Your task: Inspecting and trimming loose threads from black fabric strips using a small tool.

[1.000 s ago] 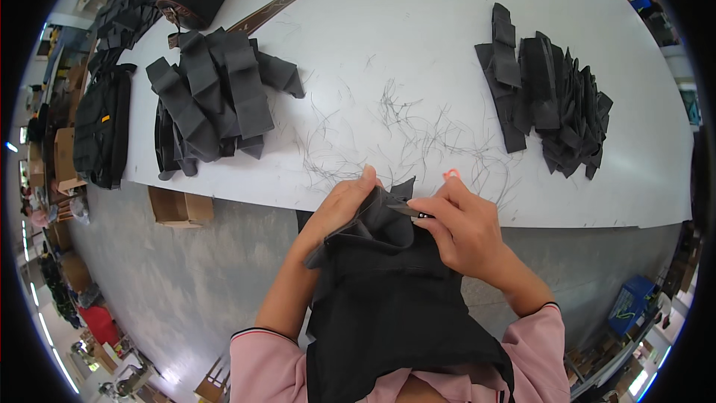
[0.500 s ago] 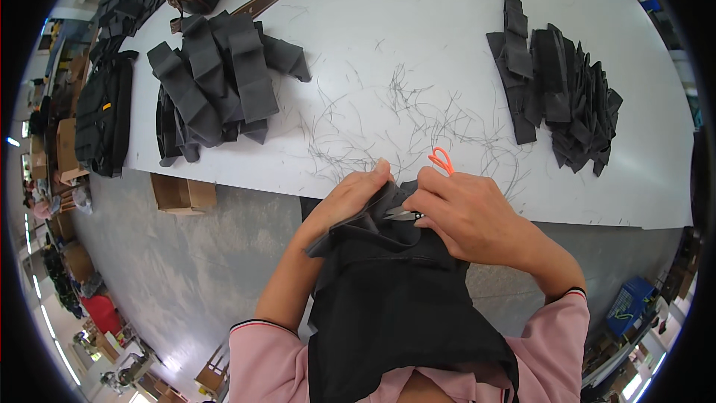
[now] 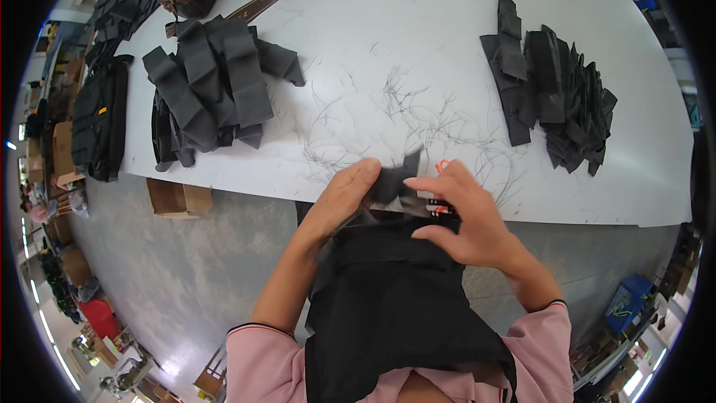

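My left hand (image 3: 344,196) pinches a dark grey fabric piece (image 3: 389,184), its thumb on top, at the table's near edge. The cloth is smeared by motion, and part of it hangs over the black apron (image 3: 395,306) on my lap. In my right hand (image 3: 473,216) is a small pair of thread snips (image 3: 440,210) with an orange loop (image 3: 442,165). The thumb stands apart from the fingers, and the fingertips are at the cloth's right side. The snips' blades are blurred.
Loose cut threads (image 3: 403,97) litter the white table (image 3: 418,0). Folded grey fabric pieces (image 3: 224,75) lie at left, another pile (image 3: 559,90) at right. Black bags (image 3: 101,116) sit on the far left. An open cardboard box (image 3: 179,198) is below the table edge.
The cloth has been lifted and turned, with a flap now pointing up. My right hand has opened out, its thumb moving away from the fingers, and the snips have swung toward the palm.
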`<control>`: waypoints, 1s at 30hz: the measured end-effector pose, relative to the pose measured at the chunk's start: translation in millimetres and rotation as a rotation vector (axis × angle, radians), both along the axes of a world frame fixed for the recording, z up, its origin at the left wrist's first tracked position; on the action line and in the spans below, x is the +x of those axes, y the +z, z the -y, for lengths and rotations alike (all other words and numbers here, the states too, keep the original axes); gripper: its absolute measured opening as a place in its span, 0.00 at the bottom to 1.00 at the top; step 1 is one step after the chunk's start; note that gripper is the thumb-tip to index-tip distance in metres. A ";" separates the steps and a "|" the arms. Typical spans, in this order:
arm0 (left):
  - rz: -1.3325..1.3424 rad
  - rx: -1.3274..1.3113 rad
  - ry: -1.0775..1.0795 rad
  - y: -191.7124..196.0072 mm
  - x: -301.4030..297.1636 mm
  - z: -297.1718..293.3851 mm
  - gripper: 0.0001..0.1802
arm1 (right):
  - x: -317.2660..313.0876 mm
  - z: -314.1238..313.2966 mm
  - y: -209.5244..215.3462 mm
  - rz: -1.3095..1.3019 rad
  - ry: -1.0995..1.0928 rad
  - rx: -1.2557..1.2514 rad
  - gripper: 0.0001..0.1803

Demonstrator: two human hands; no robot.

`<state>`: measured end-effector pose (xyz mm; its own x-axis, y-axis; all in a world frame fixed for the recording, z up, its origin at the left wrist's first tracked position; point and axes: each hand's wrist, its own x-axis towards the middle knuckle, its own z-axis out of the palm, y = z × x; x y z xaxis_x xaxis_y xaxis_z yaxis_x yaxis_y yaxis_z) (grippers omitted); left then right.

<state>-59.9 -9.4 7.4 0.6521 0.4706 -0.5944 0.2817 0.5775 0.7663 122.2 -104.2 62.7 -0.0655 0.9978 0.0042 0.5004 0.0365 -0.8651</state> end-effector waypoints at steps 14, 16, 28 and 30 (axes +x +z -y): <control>0.199 -0.017 0.254 17.3 7.0 31.8 0.30 | 3.6 -4.0 -62.3 0.250 -0.213 0.537 0.17; 0.184 0.010 0.338 15.2 10.2 37.0 0.31 | -10.6 -3.7 -59.0 0.039 -0.311 0.250 0.18; 0.063 0.247 0.426 16.7 19.6 37.8 0.32 | -12.5 13.7 -6.2 0.301 -0.202 0.073 0.19; 0.062 0.226 0.376 17.8 18.3 37.8 0.31 | -5.0 7.2 -2.4 0.311 -0.084 0.040 0.17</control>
<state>-41.6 -47.2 25.2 0.4418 0.7954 -0.4150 0.0338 0.4475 0.8936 117.2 -111.4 60.3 0.0132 0.9993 0.0361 0.7433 0.0144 -0.6688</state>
